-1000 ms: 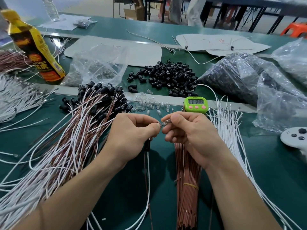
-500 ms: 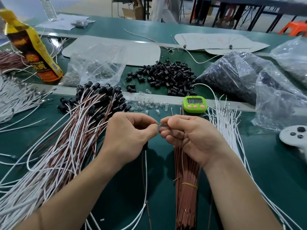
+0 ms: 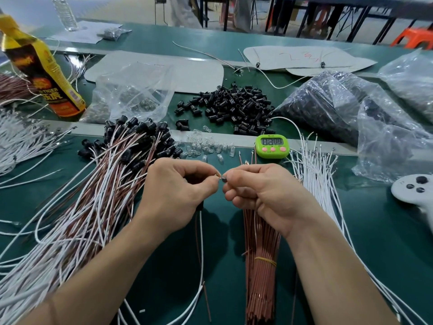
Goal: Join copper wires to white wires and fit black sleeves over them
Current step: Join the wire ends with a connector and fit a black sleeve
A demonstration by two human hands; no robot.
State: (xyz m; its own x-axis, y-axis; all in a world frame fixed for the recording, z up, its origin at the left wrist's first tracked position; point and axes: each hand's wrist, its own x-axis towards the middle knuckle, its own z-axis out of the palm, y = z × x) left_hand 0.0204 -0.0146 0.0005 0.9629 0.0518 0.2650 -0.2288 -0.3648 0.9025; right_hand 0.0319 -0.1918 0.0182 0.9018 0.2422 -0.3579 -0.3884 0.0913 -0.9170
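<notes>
My left hand (image 3: 178, 195) pinches the metal tips of a white wire (image 3: 201, 254) and a copper wire (image 3: 198, 233) that hang down from it, with a black sleeve (image 3: 200, 207) just below the palm. My right hand (image 3: 262, 193) pinches a small clear part (image 3: 223, 178) against those tips. A bundle of copper wires (image 3: 260, 273) with a yellow band lies under my right wrist. Loose white wires (image 3: 316, 184) fan out to the right. Finished wire pairs with black sleeves (image 3: 100, 188) are piled at the left. Loose black sleeves (image 3: 236, 109) are heaped behind.
A green timer (image 3: 271, 146) sits behind my right hand, small clear parts (image 3: 206, 148) beside it. A yellow bottle (image 3: 44, 73) stands at the far left. Plastic bags (image 3: 346, 109) lie at the right and a clear bag (image 3: 131, 92) at centre left. A white controller (image 3: 414, 191) lies at the right edge.
Both hands have stayed together at the centre, shifting slightly. The pinch on the wire tips and the clear part has tightened; the view has tilted a little.
</notes>
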